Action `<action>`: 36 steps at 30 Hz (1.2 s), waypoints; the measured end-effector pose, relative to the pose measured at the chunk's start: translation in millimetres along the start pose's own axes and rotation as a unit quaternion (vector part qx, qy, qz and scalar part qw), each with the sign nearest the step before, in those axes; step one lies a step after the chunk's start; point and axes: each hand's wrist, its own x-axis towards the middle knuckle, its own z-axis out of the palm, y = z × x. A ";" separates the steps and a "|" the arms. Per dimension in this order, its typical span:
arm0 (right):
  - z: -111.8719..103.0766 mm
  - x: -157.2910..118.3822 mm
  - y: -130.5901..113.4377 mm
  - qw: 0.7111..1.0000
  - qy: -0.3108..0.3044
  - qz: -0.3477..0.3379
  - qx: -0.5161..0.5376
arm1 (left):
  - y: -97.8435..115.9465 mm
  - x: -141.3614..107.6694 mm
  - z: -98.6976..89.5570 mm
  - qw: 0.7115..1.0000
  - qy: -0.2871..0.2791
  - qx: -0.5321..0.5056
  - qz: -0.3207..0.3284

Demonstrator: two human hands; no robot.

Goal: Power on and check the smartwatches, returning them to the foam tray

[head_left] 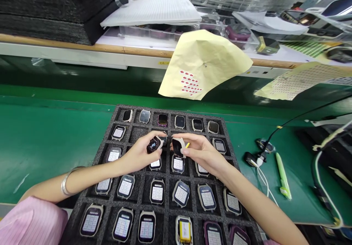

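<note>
Above a black foam tray (pixel 141 201) of square watch cases, my left hand (pixel 144 151) is closed on a watch case (pixel 153 146) with a lit dark face. To its right, my right hand (pixel 202 151) grips another pale-rimmed watch case (pixel 178 147) with a dark screen, tilted, a yellow piece (pixel 187 145) showing beside it. The two cases are held apart. Below them, many cases in the compartments show lit white screens, while the back row has dark ones. One case at the front (pixel 184 231) shows a yellow part inside.
The tray lies on a green table (pixel 49 142). A shelf edge (pixel 132 50) runs behind it, with a yellow sheet (pixel 205 65) hanging down. At right are a black round charger with cables (pixel 250 158) and a green tool (pixel 282 175). Black foam blocks (pixel 41 14) sit upper left.
</note>
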 end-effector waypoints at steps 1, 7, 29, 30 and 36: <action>0.2 -0.1 -0.3 1.000 0.003 -0.003 -0.003 | -0.5 0.7 -0.7 1.000 0.002 0.001 0.001; 2.9 -1.3 -4.1 1.000 0.014 -0.007 -0.020 | -4.0 8.1 -5.0 1.000 0.017 0.007 -0.018; 5.8 -3.3 -4.6 0.996 0.048 -0.002 -0.070 | 0.6 9.1 -4.5 1.000 0.021 0.006 -0.007; 5.7 -2.9 -4.5 0.997 0.046 -0.004 -0.069 | 0.5 8.9 -4.1 1.000 0.023 0.005 -0.016; 6.7 -2.2 -4.6 0.995 0.061 -0.025 -0.079 | 1.6 8.3 -2.3 0.999 0.033 -0.002 -0.014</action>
